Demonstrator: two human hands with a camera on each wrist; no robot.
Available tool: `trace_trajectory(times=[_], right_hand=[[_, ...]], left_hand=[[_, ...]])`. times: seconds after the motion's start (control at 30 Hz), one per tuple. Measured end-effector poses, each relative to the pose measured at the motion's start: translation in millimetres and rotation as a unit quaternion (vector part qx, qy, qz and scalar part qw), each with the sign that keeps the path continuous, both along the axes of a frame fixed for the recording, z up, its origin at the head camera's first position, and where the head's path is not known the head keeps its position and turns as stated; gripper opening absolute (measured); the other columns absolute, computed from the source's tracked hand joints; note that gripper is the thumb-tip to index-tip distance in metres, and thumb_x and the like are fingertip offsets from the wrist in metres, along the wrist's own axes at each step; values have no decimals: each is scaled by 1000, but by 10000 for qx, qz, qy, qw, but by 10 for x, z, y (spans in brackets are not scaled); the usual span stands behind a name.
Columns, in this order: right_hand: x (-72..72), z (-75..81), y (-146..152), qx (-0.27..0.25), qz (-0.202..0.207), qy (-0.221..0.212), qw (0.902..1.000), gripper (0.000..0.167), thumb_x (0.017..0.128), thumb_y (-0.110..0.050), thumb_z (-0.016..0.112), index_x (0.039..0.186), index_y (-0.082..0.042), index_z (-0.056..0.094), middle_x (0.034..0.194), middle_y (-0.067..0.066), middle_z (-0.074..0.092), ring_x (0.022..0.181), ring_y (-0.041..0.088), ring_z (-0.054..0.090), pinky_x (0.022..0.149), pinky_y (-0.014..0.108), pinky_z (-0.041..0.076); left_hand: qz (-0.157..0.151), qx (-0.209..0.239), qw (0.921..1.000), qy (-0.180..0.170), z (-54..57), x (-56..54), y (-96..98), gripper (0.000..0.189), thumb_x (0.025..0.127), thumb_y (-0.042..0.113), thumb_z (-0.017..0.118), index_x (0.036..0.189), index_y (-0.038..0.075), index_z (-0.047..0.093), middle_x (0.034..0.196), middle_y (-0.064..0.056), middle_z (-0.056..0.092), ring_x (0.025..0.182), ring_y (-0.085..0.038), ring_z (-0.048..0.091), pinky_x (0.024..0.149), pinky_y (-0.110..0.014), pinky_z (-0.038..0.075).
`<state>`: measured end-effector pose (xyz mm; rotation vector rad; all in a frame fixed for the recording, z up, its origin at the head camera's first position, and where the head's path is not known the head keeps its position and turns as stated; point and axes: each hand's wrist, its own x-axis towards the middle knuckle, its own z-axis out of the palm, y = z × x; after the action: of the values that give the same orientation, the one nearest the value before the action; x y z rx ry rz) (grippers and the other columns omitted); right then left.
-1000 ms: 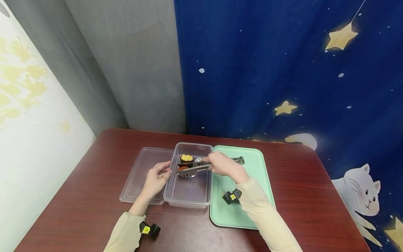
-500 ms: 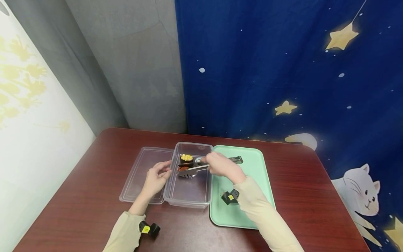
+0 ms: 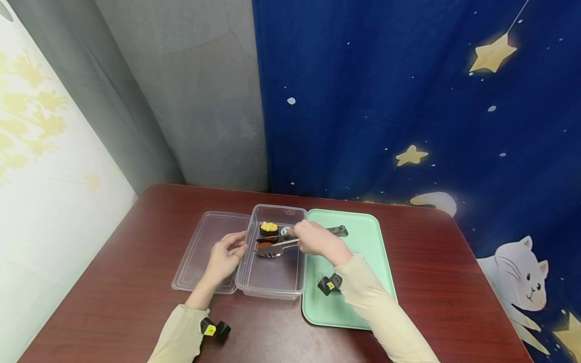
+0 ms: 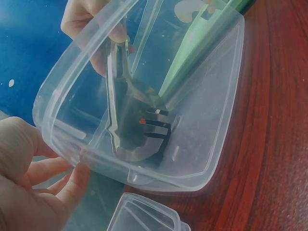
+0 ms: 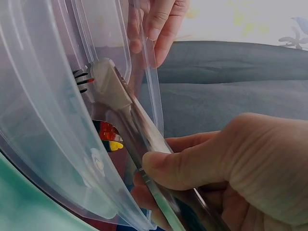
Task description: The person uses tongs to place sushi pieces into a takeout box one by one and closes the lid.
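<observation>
My right hand grips metal tongs, thumb on one arm and fingers on the other. The slotted tong heads reach into a clear plastic container, either side of a red-topped sushi piece. Just behind it sits a yellow-topped sushi piece with a dark wrap. A small white-and-dark roll lies to their right, partly behind the tongs. My left hand rests its fingertips against the container's left outer wall, fingers loosely bent. In the left wrist view a tong head hides most of the red-topped piece.
A clear lid lies left of the container, under my left hand. To the right, a light green tray borders the container, with my right forearm across it. Everything stands on a brown wooden table, curtains behind.
My right hand and the tongs have shifted slightly left, and the tong heads look a little lower in the container. The left hand and container have stayed in place.
</observation>
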<state>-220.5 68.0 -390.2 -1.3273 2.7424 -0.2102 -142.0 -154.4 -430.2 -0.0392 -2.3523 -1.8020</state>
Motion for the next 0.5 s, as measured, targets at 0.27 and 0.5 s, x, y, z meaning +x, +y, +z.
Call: trace_trajectory(times=[0.27,0.5], right_hand=[[21,6,-3,45,-51,-34,10000,19,72,12,57,78,-6,62,60,-4,40,55,14,37,45,26,37],[53,29,-10,8,-72,-33,10000,20,72,11,57,72,-9,57,59,-4,37,56,14,36,45,27,36]], left_hand=[[-43,76,9998,191,-299,-124,-74,34,82,-15,58,115,-20,54,113,-30,54,98,-37,57,80,-11,53],[-20,108,9998,149,-352,-145,-85,35,82,-15,59,116,-18,55,114,-29,54,98,-35,57,82,-15,54]])
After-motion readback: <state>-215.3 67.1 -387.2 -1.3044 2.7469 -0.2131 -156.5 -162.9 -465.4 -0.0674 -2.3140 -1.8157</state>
